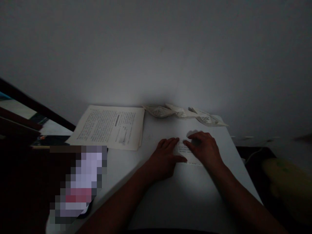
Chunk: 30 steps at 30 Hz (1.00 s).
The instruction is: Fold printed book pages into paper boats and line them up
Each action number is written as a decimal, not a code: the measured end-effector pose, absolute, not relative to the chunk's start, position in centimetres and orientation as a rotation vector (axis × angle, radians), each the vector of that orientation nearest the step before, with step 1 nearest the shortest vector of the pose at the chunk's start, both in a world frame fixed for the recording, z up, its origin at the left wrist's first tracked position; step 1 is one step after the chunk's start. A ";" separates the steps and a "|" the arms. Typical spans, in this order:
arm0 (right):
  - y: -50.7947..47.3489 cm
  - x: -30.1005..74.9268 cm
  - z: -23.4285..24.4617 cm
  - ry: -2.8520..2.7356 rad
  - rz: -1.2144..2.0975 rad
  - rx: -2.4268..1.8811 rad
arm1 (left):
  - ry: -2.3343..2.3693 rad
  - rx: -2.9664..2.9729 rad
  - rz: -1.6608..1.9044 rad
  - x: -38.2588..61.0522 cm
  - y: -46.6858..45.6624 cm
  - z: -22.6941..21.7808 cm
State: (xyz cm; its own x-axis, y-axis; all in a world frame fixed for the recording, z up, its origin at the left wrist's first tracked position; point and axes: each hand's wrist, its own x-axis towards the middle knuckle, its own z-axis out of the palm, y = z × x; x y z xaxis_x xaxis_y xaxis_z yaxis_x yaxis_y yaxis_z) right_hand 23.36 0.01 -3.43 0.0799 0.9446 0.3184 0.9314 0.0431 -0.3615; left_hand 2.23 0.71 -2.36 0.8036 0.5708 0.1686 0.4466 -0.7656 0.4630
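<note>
Paper, I'd judge light and easily creased: the printed sheet [189, 156], best pinched by its edges, lies on the tabletop [192, 195] partly under left hand [165, 157] and right hand [206, 148], both with fingers loosely parted.

Dim, underexposed: left hand [165, 159] and right hand [207, 148] are near-silhouettes. Light source out of view. Wall [156, 65] beyond the hands is grey, lighter low down, falling off toward the corners. Soft shadows at the right hand's fingertips and behind the folded papers [159, 111] past the hands. Pale patch on the table [188, 191] nearer than both hands. Print between them soft. Left of left hand: pixelated mosaic block [83, 182]. Right of right hand: murky, blurry yellowish item [287, 175]. Wide-angle stretch toward edges.
</note>
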 end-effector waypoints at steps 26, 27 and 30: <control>-0.4 22.9 -3.2 -2.023 0.140 -1.655 | 0.849 2.599 0.463 3.0 0.1 -2.0; -0.5 22.8 -3.1 -2.048 0.148 -1.644 | 0.870 2.586 0.474 3.0 0.1 -2.0; -0.7 22.6 -2.7 -2.081 0.193 -1.607 | 0.895 2.527 0.513 3.0 0.1 -2.0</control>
State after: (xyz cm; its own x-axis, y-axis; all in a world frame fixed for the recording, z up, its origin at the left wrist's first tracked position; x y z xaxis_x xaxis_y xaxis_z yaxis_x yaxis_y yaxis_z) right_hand 22.64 -0.74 -2.71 -0.1780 0.9377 0.2983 0.8667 0.2930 -0.4037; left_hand 3.04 0.10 -1.96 0.7260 0.6572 0.2024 0.5066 -0.7102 0.4888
